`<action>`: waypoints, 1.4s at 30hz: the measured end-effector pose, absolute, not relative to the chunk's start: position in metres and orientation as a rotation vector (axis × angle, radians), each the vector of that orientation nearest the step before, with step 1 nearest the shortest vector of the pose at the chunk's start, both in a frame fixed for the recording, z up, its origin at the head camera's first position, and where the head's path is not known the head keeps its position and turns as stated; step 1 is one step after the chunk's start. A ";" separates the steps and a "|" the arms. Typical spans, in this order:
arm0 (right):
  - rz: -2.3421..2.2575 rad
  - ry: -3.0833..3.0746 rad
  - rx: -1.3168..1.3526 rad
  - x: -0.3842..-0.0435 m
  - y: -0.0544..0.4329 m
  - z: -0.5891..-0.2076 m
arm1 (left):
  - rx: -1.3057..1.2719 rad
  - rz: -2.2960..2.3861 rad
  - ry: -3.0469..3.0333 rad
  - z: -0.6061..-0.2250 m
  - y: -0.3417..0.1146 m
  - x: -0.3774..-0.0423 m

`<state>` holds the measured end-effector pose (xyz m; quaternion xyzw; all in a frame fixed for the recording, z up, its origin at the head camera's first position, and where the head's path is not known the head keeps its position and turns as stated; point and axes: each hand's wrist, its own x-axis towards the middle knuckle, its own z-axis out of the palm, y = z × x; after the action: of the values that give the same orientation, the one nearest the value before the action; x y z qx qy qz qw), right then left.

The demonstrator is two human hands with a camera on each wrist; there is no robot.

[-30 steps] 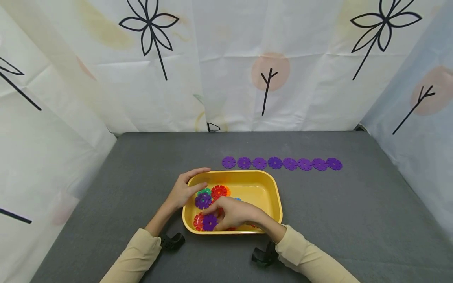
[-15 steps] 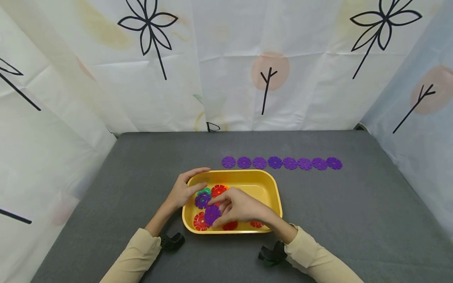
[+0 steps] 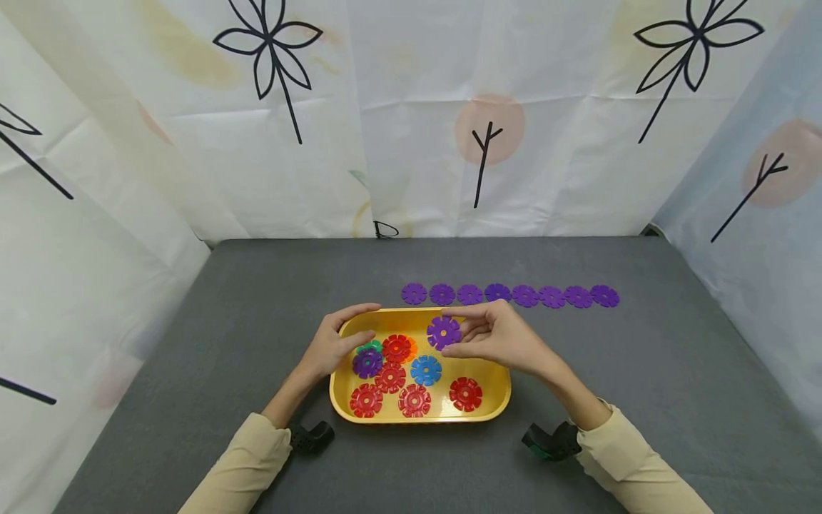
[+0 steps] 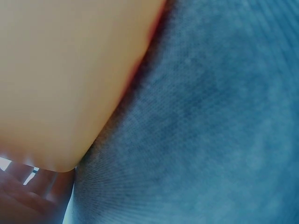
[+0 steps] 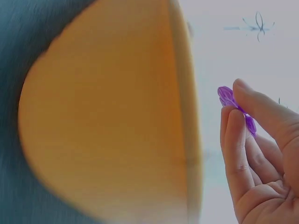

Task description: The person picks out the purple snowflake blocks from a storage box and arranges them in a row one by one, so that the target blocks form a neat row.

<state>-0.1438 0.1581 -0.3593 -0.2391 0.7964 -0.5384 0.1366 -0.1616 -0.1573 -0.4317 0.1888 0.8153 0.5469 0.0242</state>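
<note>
Between the thumb and fingers of my right hand (image 3: pixel 504 335) is a purple flower-shaped plastic disc (image 3: pixel 444 333), raised over the far right part of a yellow tray (image 3: pixel 475 412). In the right wrist view the pinched purple disc (image 5: pixel 225 94) is seen nearly edge-on. My left hand (image 3: pixel 334 343) holds the tray's left end, thumb over the rim and fingers along the outside. Inside the tray lie several red discs (image 3: pixel 465 394), a blue disc (image 3: pixel 426 370), another purple disc (image 3: pixel 367 363), and partly covered green (image 3: pixel 370 345) and orange ones.
Beyond the tray, a row of several purple discs (image 3: pixel 470 294) runs left to right on the grey table (image 3: pixel 642 371). Patterned white cloth (image 3: pixel 411 143) hangs behind and at both sides. A black device (image 3: pixel 552 441) sits at the right wrist.
My right hand has lifted the purple disc from the tray's front left and carried it up and to the right, uncovering the discs below. The left hand stays on the tray.
</note>
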 end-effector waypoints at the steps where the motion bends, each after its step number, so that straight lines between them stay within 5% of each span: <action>1: -1.559 2.330 -0.675 -0.145 0.164 -0.359 | 0.585 1.695 2.519 -0.432 -0.157 -0.162; 20: -1.367 2.736 -0.310 -0.160 0.289 -0.354 | 0.556 1.663 2.541 -0.431 -0.157 -0.161; 42: -1.170 2.749 0.363 -0.183 0.406 -0.393 | 0.560 1.700 2.517 -0.432 -0.157 -0.160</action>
<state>-0.1834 0.4064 -0.3928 0.1203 0.9115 -0.3878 0.0660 -0.1599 -0.1573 -0.4324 0.1814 0.8147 0.5501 0.0264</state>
